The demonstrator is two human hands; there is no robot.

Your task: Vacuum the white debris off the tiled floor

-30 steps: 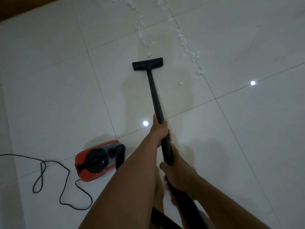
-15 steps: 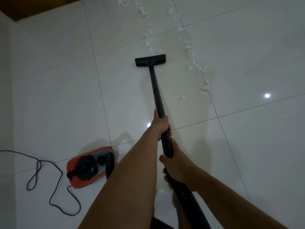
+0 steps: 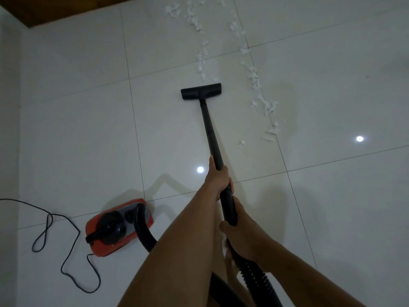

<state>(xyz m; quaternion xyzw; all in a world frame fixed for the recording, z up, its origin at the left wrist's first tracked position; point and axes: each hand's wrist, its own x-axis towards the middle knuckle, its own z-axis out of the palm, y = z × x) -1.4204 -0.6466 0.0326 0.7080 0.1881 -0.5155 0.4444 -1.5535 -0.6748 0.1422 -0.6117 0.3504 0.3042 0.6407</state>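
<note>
Fingers of the left hand (image 3: 218,179) wrap the wand (image 3: 210,129); the right hand (image 3: 243,231) grips the hose cuff (image 3: 229,209). Ahead of the fingers, the floor nozzle (image 3: 201,91) has advanced into the left debris trail (image 3: 201,60). The right debris trail (image 3: 263,103) remains untouched.

Floor nozzle (image 3: 201,91) sits mid-floor, with the wand (image 3: 210,129) running back from it toward the near edge. One debris trail (image 3: 201,65) starts just beyond the nozzle's far side. Another debris trail (image 3: 266,106) runs down its right, apart from it. The canister vacuum (image 3: 118,227) is near-left, with its power cord (image 3: 55,238) looping further left on the tiled floor (image 3: 332,196).
</note>
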